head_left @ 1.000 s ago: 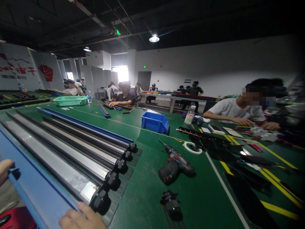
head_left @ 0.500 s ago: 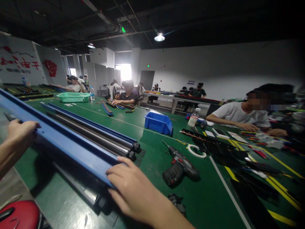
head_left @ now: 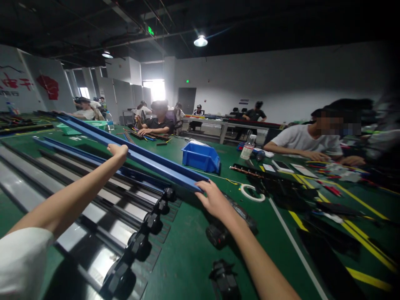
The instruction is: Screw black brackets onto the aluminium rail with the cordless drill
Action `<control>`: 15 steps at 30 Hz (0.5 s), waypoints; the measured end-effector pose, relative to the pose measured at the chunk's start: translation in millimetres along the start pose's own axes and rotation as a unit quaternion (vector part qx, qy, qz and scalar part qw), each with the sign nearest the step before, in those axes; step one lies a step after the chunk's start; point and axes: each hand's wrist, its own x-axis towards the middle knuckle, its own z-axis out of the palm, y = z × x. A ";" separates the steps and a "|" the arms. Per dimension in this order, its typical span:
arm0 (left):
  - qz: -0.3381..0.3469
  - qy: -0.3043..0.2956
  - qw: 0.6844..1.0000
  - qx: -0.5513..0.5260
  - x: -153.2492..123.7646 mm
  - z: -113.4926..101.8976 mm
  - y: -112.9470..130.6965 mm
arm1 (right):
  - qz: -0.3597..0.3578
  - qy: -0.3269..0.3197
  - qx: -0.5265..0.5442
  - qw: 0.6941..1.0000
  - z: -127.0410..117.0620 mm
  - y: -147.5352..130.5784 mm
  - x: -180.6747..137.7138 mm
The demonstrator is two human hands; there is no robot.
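Note:
A long blue channel-shaped rail (head_left: 162,164) slants across the view, held above the table between both hands. My left hand (head_left: 118,151) is closed on the rail's near side around its middle. My right hand (head_left: 213,199) grips its near right end, thumb below and fingers over the edge. Beneath lies a row of several long grey and black profiles (head_left: 103,227) with black threaded fittings (head_left: 140,246) at their ends. Another blue rail (head_left: 70,151) rests behind that row, partly hidden by the held one. My right forearm partly covers a black cordless drill (head_left: 217,234).
A blue bin (head_left: 200,158), a white tape ring (head_left: 252,193) and a bottle (head_left: 248,147) stand beyond my right hand. A green basket (head_left: 67,129) sits behind the rail. Near the front is a black fitting (head_left: 224,277). A co-worker (head_left: 325,137) sits at the right.
The held blue rail has moved away from me and to the right, above the far profiles. Both hands moved with it, uncovering the row of profiles. The view has turned slightly right.

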 end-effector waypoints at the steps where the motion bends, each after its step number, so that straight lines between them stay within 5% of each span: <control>1: -0.032 0.016 0.999 -0.007 -1.3 12.7 2.1 | 0.009 0.007 -0.006 1.000 1.2 7.7 -1.3; 6: -0.116 0.035 0.992 -0.023 -7.8 50.4 -1.3 | 0.030 0.025 -0.013 0.999 8.8 29.3 -5.2; 15: -0.174 0.001 0.985 0.008 -8.1 60.2 -15.1 | 0.024 0.043 -0.022 0.999 16.5 36.0 -1.4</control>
